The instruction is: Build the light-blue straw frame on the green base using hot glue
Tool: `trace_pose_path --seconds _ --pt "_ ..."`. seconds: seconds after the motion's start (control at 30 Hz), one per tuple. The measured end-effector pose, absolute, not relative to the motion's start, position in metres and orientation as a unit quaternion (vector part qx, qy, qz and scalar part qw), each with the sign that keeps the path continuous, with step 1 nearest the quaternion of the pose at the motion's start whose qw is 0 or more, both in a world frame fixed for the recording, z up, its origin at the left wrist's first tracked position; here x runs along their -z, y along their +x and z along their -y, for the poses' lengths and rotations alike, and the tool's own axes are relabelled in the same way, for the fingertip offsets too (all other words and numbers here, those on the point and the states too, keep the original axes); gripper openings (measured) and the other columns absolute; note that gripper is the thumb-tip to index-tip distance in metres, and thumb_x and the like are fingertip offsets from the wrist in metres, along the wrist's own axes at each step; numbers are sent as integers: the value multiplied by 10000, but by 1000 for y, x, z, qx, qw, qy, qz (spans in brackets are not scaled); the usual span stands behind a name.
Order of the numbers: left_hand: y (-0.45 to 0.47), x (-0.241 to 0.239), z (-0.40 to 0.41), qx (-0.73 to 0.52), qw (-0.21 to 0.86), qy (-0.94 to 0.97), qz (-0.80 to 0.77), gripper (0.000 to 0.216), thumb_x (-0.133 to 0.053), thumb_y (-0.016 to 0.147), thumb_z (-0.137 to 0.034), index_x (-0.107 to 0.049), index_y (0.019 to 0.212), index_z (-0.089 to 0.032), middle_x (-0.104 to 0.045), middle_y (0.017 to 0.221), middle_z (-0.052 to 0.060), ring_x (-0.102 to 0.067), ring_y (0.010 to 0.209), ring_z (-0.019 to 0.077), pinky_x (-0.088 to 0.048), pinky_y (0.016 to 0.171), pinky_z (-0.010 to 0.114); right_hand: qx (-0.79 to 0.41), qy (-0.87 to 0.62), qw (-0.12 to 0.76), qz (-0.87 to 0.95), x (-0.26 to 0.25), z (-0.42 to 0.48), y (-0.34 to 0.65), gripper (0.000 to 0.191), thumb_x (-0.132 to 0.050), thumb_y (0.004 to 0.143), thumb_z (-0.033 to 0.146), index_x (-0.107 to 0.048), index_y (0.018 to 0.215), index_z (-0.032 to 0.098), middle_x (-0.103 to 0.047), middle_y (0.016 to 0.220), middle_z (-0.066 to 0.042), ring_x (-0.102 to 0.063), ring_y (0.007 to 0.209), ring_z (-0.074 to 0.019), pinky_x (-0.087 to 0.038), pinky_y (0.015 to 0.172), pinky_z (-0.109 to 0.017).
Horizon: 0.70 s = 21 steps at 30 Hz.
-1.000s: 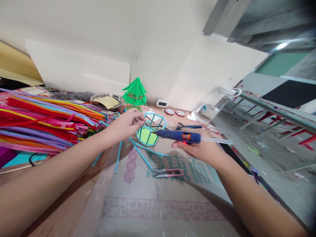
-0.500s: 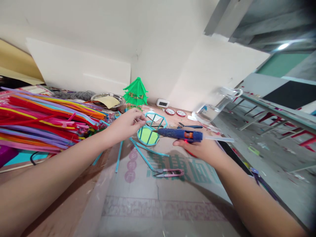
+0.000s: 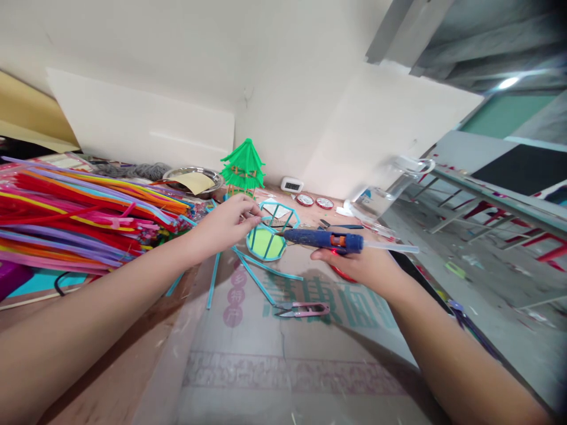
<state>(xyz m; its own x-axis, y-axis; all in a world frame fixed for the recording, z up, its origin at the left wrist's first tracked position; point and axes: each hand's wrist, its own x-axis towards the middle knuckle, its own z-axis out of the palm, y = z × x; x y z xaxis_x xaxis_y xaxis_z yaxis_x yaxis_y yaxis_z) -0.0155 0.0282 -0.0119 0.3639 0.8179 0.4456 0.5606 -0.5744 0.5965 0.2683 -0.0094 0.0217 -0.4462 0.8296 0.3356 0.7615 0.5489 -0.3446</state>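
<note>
My right hand (image 3: 358,265) is wrapped round a blue hot glue gun (image 3: 319,239), with a clear glue stick (image 3: 394,247) out of its back and a red light glowing. Its nozzle reaches the rim of a light-blue pipe-cleaner frame (image 3: 286,251) with crossbars and a yellow-green filling. Behind that, a second many-sided blue frame (image 3: 296,217) with dark bars touches it. The fingers of my left hand (image 3: 230,221) pinch the edge where the two frames meet; the exact grip is partly hidden. Loose blue pipe cleaners (image 3: 214,283) and pink thread snips (image 3: 305,309) lie nearer me.
Bundled coloured pipe cleaners (image 3: 88,218) fill the left side. A green tiered-roof model (image 3: 243,165), a metal dish (image 3: 217,180) and a small digital clock (image 3: 292,184) stand at the back. Pliers (image 3: 348,227) and a clear plastic jug (image 3: 376,189) are to the right, by the table edge.
Almost nothing differs. The glue gun and my right hand have shifted very slightly; my left hand stays at the frames.
</note>
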Motion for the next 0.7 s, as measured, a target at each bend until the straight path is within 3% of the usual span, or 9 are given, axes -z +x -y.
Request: trace_pose_path --seconds 0.23,0.47,0.7 --pt "-16 12 -28 -366 175 807 -428 262 -493 894 -388 -661 932 -190 -608 1080 81 -587 1069 234 -505 901 382 -54 -455 216 862 -26 11 269 373 -702 792 570 -666 770 200 -666 682 -18 -574 606 -172 -422 583 -288" --pt "-15 9 -27 -366 181 807 -426 267 -496 890 -388 -651 912 -172 -605 1065 90 -587 1046 226 -493 894 369 -151 -469 298 818 -35 4 279 352 -619 825 556 -691 800 213 -725 782 -64 -668 723 -248 -537 683 -385" --pt "-17 12 -28 -369 178 811 -418 240 -501 894 -374 -648 924 -187 -611 1077 82 -585 1047 223 -503 846 353 -197 -481 262 814 -42 -9 304 396 -602 820 579 -723 795 203 -756 786 -57 -703 748 -257 -577 702 -365"
